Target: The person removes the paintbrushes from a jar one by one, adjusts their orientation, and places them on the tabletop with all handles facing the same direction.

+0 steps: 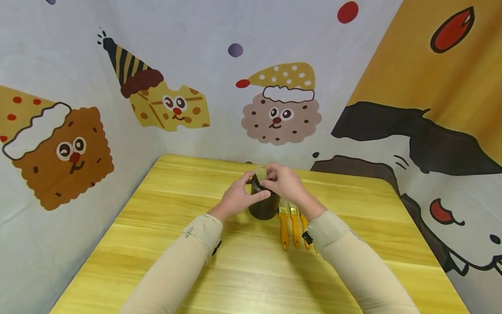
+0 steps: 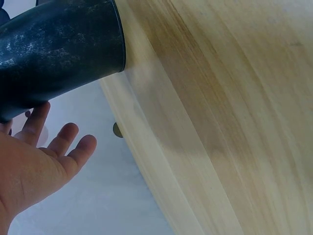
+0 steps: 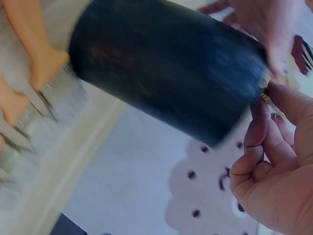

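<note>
A dark cylindrical cup [image 1: 264, 210] stands upright on the table, its surface scuffed in the left wrist view. My left hand [image 1: 238, 197] holds it near the rim, thumb across the front, while the other fingers [image 2: 78, 149] spread off its side. At the mouth, my right hand [image 1: 288, 183] pinches a small olive-yellow piece [image 1: 260, 173]. In the right wrist view a thin gold-striped bit [image 3: 265, 98] shows between thumb and forefinger beside the rim. The kind of this piece is unclear, and the inside of the cup is mostly hidden.
Several flat paintbrushes with orange handles [image 1: 284, 231] lie side by side right of the cup, partly under my right forearm. The wooden table [image 1: 157, 244] ends at a cartoon-printed cloth [image 1: 219, 135] behind and at both sides.
</note>
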Demonstrator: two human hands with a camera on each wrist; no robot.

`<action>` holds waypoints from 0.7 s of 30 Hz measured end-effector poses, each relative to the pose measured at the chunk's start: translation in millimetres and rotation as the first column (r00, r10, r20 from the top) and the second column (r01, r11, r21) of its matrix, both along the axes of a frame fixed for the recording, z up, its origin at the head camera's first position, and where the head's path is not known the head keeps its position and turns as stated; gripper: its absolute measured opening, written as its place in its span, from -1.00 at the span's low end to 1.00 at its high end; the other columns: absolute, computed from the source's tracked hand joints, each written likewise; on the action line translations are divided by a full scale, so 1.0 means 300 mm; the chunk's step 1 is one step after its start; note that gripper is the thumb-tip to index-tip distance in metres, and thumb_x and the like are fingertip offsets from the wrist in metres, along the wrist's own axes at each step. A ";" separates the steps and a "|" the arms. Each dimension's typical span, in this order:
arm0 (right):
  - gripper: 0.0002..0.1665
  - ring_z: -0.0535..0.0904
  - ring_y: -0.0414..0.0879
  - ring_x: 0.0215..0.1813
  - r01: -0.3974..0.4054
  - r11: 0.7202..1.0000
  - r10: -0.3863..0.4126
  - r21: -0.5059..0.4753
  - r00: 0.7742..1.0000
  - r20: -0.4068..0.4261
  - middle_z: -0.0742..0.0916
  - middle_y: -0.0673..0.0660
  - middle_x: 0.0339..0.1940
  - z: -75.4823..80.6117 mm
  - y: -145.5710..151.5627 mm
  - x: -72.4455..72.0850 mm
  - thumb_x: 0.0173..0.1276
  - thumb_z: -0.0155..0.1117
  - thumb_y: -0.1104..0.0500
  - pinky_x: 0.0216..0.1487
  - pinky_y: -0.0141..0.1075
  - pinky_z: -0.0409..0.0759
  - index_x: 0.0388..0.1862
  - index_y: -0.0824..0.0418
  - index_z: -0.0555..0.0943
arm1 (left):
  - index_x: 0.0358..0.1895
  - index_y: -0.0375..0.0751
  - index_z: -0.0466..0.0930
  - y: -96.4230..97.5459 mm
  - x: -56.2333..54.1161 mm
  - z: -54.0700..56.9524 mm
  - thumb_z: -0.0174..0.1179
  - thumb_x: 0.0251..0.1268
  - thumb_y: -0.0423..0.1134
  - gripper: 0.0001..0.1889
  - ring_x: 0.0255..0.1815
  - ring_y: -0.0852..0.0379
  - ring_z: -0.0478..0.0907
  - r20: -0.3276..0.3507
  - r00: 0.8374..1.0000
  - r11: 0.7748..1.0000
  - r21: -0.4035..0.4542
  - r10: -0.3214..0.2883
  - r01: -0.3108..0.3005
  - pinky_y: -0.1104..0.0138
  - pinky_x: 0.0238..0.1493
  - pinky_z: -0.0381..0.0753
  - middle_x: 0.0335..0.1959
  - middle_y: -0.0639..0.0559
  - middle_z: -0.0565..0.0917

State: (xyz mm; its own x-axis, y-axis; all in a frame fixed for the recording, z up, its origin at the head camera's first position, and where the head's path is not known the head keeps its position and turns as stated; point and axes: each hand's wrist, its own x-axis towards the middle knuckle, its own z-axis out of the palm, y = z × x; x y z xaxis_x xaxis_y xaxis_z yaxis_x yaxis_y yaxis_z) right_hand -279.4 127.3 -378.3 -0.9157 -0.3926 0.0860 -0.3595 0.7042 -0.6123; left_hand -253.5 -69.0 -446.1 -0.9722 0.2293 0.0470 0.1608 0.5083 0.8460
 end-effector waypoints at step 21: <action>-0.18 0.77 0.00 0.07 0.266 0.960 -0.273 -0.089 0.958 -0.084 0.85 0.24 0.11 0.291 0.459 0.048 0.52 0.38 -0.23 0.17 -0.03 0.68 0.58 0.13 0.43 | 0.67 0.40 0.19 0.005 0.004 -0.006 0.37 0.15 0.55 0.02 0.59 -0.30 0.41 0.007 1.000 1.000 -0.001 0.031 -0.031 -0.25 0.44 0.52 0.59 -0.08 0.45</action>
